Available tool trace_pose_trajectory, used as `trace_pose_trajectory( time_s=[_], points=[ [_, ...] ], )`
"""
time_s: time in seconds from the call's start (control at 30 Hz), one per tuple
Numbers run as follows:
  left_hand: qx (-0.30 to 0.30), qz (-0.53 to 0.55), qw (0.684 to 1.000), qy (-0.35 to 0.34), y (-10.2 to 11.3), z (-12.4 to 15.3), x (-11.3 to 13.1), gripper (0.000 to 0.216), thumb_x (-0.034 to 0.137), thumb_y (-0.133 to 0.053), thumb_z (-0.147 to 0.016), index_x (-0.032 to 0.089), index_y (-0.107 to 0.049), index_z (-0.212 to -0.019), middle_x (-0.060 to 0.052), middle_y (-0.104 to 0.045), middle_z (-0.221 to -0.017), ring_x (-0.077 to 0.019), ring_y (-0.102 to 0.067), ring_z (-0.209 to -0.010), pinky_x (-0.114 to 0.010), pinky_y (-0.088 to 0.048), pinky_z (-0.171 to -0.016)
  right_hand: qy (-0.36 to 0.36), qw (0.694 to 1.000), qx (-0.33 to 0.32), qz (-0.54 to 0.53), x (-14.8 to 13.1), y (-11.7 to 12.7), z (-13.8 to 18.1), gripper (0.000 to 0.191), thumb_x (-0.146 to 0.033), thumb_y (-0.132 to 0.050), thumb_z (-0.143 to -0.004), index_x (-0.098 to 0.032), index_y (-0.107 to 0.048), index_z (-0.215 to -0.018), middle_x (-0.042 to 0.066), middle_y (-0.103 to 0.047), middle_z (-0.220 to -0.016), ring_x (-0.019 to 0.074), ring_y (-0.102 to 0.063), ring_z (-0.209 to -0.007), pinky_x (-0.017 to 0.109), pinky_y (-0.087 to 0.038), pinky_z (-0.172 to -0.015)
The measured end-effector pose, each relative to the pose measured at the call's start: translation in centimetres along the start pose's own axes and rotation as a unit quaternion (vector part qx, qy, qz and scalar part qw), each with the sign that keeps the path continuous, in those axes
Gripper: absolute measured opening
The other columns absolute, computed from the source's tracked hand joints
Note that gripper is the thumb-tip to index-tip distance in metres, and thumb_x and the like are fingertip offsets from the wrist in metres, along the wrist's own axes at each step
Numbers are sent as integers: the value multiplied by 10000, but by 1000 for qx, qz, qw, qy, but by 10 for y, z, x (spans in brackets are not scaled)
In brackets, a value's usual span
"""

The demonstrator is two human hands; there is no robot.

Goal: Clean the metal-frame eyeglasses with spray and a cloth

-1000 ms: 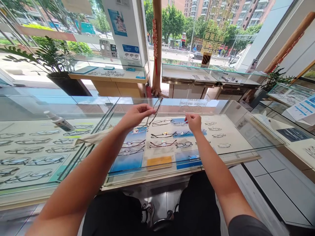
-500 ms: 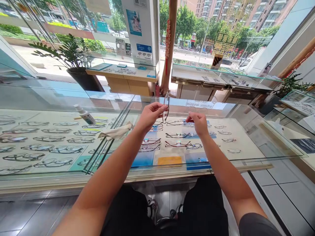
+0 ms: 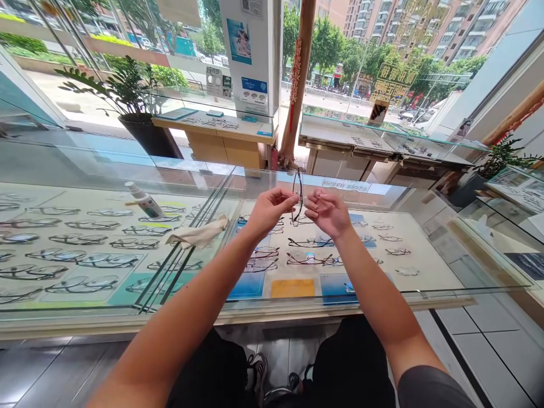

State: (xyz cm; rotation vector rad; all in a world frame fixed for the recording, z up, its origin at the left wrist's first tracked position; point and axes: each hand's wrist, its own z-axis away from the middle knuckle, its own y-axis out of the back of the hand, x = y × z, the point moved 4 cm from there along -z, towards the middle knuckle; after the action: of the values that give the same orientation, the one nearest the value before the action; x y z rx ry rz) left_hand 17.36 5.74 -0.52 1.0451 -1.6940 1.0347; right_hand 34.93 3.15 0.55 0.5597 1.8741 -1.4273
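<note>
My left hand (image 3: 274, 212) pinches a thin dark-framed pair of eyeglasses (image 3: 298, 211), held on edge above the glass counter. Close to the right side of the frame is my right hand (image 3: 329, 214), its fingers loosely curled and slightly apart; I see nothing in them, and cannot tell whether the fingertips touch the frame. A white spray bottle (image 3: 144, 200) stands on the glass to the left, tilted in view. Nearer to my left forearm lies a crumpled beige cloth (image 3: 199, 233).
Rows of eyeglasses (image 3: 104, 260) lie inside the glass display counter (image 3: 433, 277), with a yellow cloth-like piece (image 3: 292, 288) near its front. Beyond are a potted plant (image 3: 136, 122), a wooden post (image 3: 296, 85) and further display cases (image 3: 340, 127) by the windows.
My right hand has moved left, close to the eyeglasses, and turned so its curled fingers face them. My left hand and the eyeglasses sit slightly lower and farther right in view.
</note>
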Motion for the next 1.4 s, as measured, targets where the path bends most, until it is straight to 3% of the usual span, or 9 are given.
trace_pose_trajectory(
  time_s=[0.1,0.17,0.43,0.6,0.73,0.83,1.07,1.2,1.4],
  points=[
    [-5,-8,1000,-11,-2,2,4,568,626,-1048,-667,170,-751,-829,-35,-733,-881,-143,-681,-822,-311,-640,-809,-14,1000,-3,-3,0,5,0,440,20,-764,-583,-234,-565,-882,-36,-501,-868,97,-413,-694,206,-408,-586],
    [-12,-12,1000,-20,-2,3,4,543,607,-1046,-682,173,-756,-834,-38,-731,-894,-147,-681,-831,-310,-643,-804,-23,1000,2,-3,2,9,-2,528,89,-744,-538,-236,-545,-905,-30,-549,-923,94,-448,-721,198,-420,-602],
    [-36,-33,997,-52,0,2,2,454,561,-1001,-783,179,-772,-869,-46,-736,-936,-148,-689,-838,-302,-639,-799,-27,1000,-5,-9,6,12,-4,495,105,-760,-633,-229,-508,-898,-18,-553,-954,95,-491,-750,198,-397,-592],
    [-39,-35,997,-49,-1,2,1,442,571,-975,-822,182,-775,-887,-48,-740,-924,-151,-693,-851,-304,-635,-814,-18,1000,-7,8,6,11,-3,469,68,-792,-639,-229,-522,-883,-19,-556,-956,98,-495,-767,205,-393,-600],
    [-42,-6,999,-18,-3,3,0,474,591,-985,-801,182,-761,-881,-48,-744,-953,-152,-707,-883,-294,-623,-819,46,994,41,89,6,14,-4,432,-13,-826,-618,-235,-524,-831,-38,-547,-918,110,-525,-805,228,-419,-648],
    [-44,14,999,15,-3,4,-1,503,609,-990,-785,183,-734,-865,-43,-734,-980,-174,-730,-951,-296,-620,-826,119,973,85,178,7,17,-6,385,-102,-834,-628,-245,-523,-806,-47,-562,-872,127,-566,-826,262,-436,-702],
    [-45,-5,999,24,-2,3,-3,524,613,-1009,-744,189,-723,-861,-51,-751,-991,-197,-748,-975,-321,-632,-846,204,916,92,334,10,17,-5,282,-267,-784,-751,-265,-506,-801,-22,-620,-823,199,-666,-905,348,-510,-820],
    [-37,-19,999,13,-1,2,-3,515,602,-1016,-736,188,-737,-861,-59,-769,-995,-187,-751,-947,-308,-628,-833,231,892,100,377,10,16,-3,273,-294,-769,-812,-261,-498,-801,-20,-576,-859,192,-677,-920,339,-495,-814],
    [-32,-26,999,14,-1,2,-4,518,601,-1007,-751,181,-725,-861,-69,-782,-1003,-220,-786,-1000,-311,-625,-837,248,879,105,392,9,16,-1,259,-274,-743,-837,-261,-487,-800,-23,-542,-874,202,-713,-946,351,-494,-822]
  ],
)
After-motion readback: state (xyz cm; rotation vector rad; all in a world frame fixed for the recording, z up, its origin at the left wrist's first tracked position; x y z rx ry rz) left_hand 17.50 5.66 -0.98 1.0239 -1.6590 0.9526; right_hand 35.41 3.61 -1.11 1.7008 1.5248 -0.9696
